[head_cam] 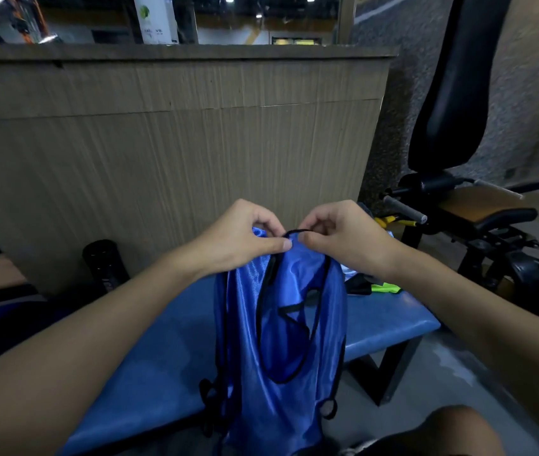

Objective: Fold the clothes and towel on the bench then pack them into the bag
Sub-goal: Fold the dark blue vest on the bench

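Observation:
A shiny blue drawstring bag (281, 343) stands upright on the blue padded bench (390, 319), black cords hanging down its front. My left hand (241, 238) pinches the bag's top edge. My right hand (340, 238) pinches the black cord (297, 232) at the bag's mouth. The two hands are close together above the bag. Behind the bag on the bench lie clothes (370, 286), partly hidden: a neon yellow-green piece, a dark one and a pale one.
A wood-panel wall (176, 153) rises just behind the bench. A black cylinder (105, 264) stands at the left. Black gym equipment with a padded seat (478, 205) fills the right side. My knee (452, 432) shows at the bottom right.

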Tool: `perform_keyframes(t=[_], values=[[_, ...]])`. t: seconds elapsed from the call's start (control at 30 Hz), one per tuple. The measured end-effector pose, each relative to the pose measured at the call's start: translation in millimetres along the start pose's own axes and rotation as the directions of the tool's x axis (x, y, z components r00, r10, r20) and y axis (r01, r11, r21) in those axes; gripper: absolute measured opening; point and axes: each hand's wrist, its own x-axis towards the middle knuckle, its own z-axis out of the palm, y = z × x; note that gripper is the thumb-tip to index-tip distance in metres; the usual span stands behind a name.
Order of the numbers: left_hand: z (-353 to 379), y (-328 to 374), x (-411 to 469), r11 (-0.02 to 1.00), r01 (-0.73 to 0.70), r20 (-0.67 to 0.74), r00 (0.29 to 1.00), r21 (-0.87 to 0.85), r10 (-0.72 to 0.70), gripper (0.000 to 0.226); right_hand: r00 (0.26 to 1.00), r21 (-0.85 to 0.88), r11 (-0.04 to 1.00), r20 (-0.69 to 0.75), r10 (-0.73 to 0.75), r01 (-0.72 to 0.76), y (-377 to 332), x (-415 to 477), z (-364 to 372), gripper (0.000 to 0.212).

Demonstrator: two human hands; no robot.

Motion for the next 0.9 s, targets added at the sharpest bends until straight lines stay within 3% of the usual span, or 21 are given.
perform_keyframes(t=[0.17, 0.27, 0.3, 0.37, 0.47, 0.7, 0.8, 0.9], values=[[-11, -6, 3, 0.999, 0.048, -0.221, 0.974, 0.002, -0.046, 0.009, 0.995, -0.19, 0.978, 0.026, 0.094, -0.087, 14, -6, -7, 0.014], [-19, -10, 3, 0.996, 0.076, -0.287, 0.956, 0.051, -0.058, 0.011, 0.994, -0.28, 0.954, -0.052, 0.095, -0.106, 18, -9, -8, 0.013], [-20, -12, 3, 0.994, 0.087, -0.306, 0.95, 0.07, -0.062, 0.011, 0.993, -0.263, 0.959, -0.075, 0.091, -0.108, 19, -9, -8, 0.013], [-22, -16, 2, 0.992, 0.102, -0.339, 0.938, 0.077, -0.07, 0.012, 0.994, -0.067, 0.993, -0.064, 0.09, -0.094, 20, -9, -7, 0.014], [-25, -16, 0, 0.996, 0.085, -0.322, 0.944, 0.028, -0.072, 0.009, 0.996, 0.229, 0.97, -0.019, 0.093, -0.086, 21, -9, -4, 0.017], [-30, 3, -1, 0.998, -0.005, -0.208, 0.978, -0.061, -0.008, 0.003, 0.983, 0.038, 0.999, 0.181, -0.006, -0.001, 43, -5, 39, 0.029], [-36, -1, -4, 0.998, -0.02, -0.163, 0.987, -0.059, 0.01, 0.009, 0.988, 0.009, 1.0, 0.153, 0.006, -0.007, 45, -3, 46, 0.012], [-41, -9, -7, 0.998, 0.015, -0.182, 0.983, -0.056, -0.025, 0.007, 0.992, 0.014, 1.0, 0.125, 0.004, -0.006, 40, -4, 43, 0.029]])
